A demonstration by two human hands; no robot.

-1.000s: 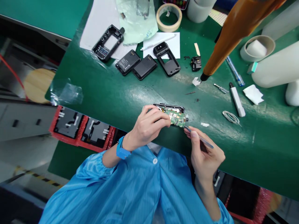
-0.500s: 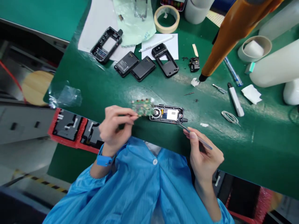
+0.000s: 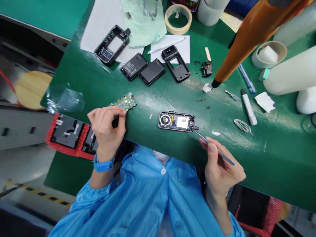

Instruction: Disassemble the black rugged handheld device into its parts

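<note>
Between the thumb and fingers of my left hand point(image 3: 108, 126) is the near edge of a green circuit board point(image 3: 125, 102), at the left of the green mat. My right hand point(image 3: 221, 161) is closed around metal tweezers point(image 3: 217, 149), whose tip points at the right end of an open black device housing point(image 3: 176, 121). That housing lies flat in front of me, showing a round white-ringed part on its left and a white rectangle in its middle. A small pale strip point(image 3: 150, 116) lies between the board and the housing.
Farther back lie two black batteries point(image 3: 152, 72), a black frame point(image 3: 176, 64) and another housing point(image 3: 112, 45). An orange-brown tool with a dark tip point(image 3: 229, 59) hangs down at the right. A roll of tape point(image 3: 178, 19), a cutter point(image 3: 249, 107) and coiled wire point(image 3: 242, 125) are also around.
My left hand has carried the circuit board leftward, away from the housing. The tweezers have shifted slightly right along the housing's end. A small pale strip now shows on the mat.
</note>
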